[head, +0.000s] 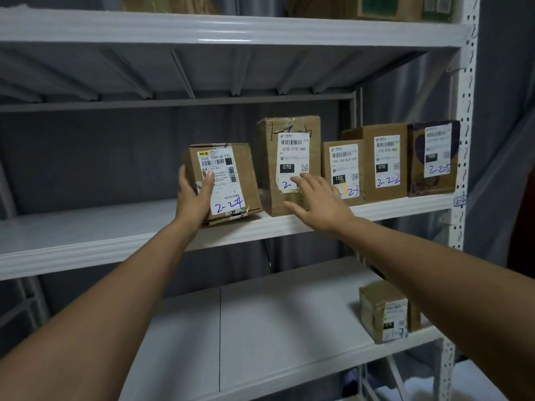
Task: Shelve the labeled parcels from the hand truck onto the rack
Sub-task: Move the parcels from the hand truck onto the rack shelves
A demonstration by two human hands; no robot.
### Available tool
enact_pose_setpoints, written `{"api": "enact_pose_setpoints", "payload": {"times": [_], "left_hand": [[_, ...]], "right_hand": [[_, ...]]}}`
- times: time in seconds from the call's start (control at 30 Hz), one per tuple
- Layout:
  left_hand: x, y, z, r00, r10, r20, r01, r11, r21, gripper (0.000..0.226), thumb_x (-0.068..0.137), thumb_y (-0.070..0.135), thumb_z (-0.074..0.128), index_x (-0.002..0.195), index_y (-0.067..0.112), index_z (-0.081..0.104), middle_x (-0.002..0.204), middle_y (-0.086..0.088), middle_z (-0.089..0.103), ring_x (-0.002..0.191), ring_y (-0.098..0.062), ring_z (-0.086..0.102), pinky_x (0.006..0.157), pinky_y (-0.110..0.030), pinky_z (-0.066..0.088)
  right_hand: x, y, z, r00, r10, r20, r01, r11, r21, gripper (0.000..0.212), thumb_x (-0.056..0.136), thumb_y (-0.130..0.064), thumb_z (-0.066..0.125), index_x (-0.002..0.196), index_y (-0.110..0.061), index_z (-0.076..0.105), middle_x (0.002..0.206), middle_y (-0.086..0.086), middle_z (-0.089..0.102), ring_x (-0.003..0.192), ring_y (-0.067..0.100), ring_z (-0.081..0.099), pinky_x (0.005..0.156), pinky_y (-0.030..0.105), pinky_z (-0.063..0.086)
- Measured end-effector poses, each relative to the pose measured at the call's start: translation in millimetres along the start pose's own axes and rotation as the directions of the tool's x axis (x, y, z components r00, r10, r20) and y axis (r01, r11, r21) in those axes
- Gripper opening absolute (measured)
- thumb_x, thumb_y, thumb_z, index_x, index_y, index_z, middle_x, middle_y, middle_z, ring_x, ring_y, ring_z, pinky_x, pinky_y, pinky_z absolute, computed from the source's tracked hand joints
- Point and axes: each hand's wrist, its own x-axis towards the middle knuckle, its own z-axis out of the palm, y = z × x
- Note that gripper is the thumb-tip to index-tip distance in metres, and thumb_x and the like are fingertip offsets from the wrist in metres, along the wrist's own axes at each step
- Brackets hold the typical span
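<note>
A brown parcel (231, 175) with a white label marked 2-24 sits tilted at the front edge of the middle shelf (86, 235) of the white rack. My left hand (194, 195) grips its left front corner, thumb on the side and fingers on the label. My right hand (315, 198) is spread open, fingers straight, in front of the taller parcel (289, 134) to the right, over the lower part of its label. Three more labeled parcels stand further right: one marked 2-2-3 (344, 166), one marked 2-2-2 (386, 160) and a dark one (432, 157).
A small taped parcel (382, 311) sits at the right end of the lower shelf (260, 328). More boxes stand on the top shelf (231, 27). The perforated rack upright (466, 140) rises at the right. Grey curtain hangs behind. The hand truck is out of view.
</note>
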Motion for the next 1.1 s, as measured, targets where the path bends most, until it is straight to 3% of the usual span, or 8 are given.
{"api": "enact_pose_setpoints", "payload": {"times": [0.17,0.3,0.57,0.7,0.87,1.0,1.1], "left_hand": [[-8,0,20,0.997,0.031,0.069,-0.034,0.999,0.043,0.08,0.086,0.067,0.051,0.15,0.043,0.008,0.132,0.01,0.057,0.118,-0.016,0.057,0.106,-0.042,0.043],[-1,-6,24,0.999,0.053,-0.005,-0.052,0.99,0.129,0.071,0.081,0.064,0.057,0.143,0.041,0.031,0.138,0.006,0.051,0.119,-0.017,0.056,0.103,-0.045,0.047],[1,-13,30,1.0,0.026,-0.008,-0.025,0.989,0.148,0.069,0.087,0.056,0.056,0.146,0.036,0.026,0.139,0.006,0.052,0.121,-0.019,0.055,0.103,-0.047,0.046],[0,-16,27,1.0,0.006,-0.004,-0.005,0.99,0.14,0.084,0.074,0.068,0.056,0.146,0.036,0.026,0.141,0.007,0.051,0.125,-0.019,0.053,0.106,-0.047,0.043],[-6,-14,22,0.999,0.045,-0.016,-0.042,0.987,0.157,0.071,0.089,0.053,0.058,0.149,0.029,0.028,0.148,0.002,0.041,0.129,-0.022,0.048,0.108,-0.046,0.041],[-19,-8,20,0.994,0.088,-0.065,-0.075,0.981,0.177,0.065,0.095,0.043,0.056,0.15,0.024,0.028,0.153,-0.003,0.032,0.133,-0.022,0.042,0.108,-0.031,0.036],[-40,3,21,0.989,0.123,-0.086,-0.107,0.981,0.164,0.059,0.098,0.036,0.054,0.15,0.023,0.028,0.156,-0.002,0.025,0.136,-0.016,0.037,0.098,-0.018,0.028]], "right_hand": [[6,5,14,0.998,-0.057,-0.015,0.056,0.997,-0.058,0.067,0.096,-0.059,0.04,0.152,-0.025,0.025,0.162,0.0,0.017,0.148,0.024,0.015,0.117,0.047,0.018],[7,11,29,0.998,-0.063,-0.019,0.061,0.996,-0.059,0.068,0.094,-0.061,0.043,0.15,-0.025,0.029,0.16,-0.002,0.019,0.145,0.024,0.019,0.115,0.045,0.022],[7,9,38,0.998,-0.069,0.0,0.069,0.997,-0.043,0.067,0.095,-0.06,0.041,0.15,-0.025,0.028,0.162,-0.002,0.015,0.146,0.023,0.016,0.116,0.046,0.02],[3,3,39,0.998,-0.067,0.01,0.068,0.997,-0.03,0.065,0.095,-0.06,0.042,0.149,-0.026,0.029,0.162,-0.003,0.016,0.146,0.024,0.017,0.116,0.046,0.021],[-2,-7,34,0.998,-0.048,0.041,0.05,0.998,-0.048,0.068,0.095,-0.061,0.039,0.152,-0.026,0.024,0.163,-0.002,0.012,0.147,0.028,0.015,0.117,0.047,0.019],[-12,-14,27,0.998,-0.042,0.041,0.044,0.998,-0.045,0.067,0.096,-0.06,0.039,0.152,-0.026,0.024,0.163,-0.001,0.014,0.148,0.027,0.014,0.117,0.047,0.018],[-22,-17,26,0.998,-0.02,0.051,0.021,0.999,-0.024,0.068,0.096,-0.06,0.039,0.152,-0.026,0.024,0.163,-0.001,0.015,0.148,0.027,0.015,0.117,0.046,0.018]]}}
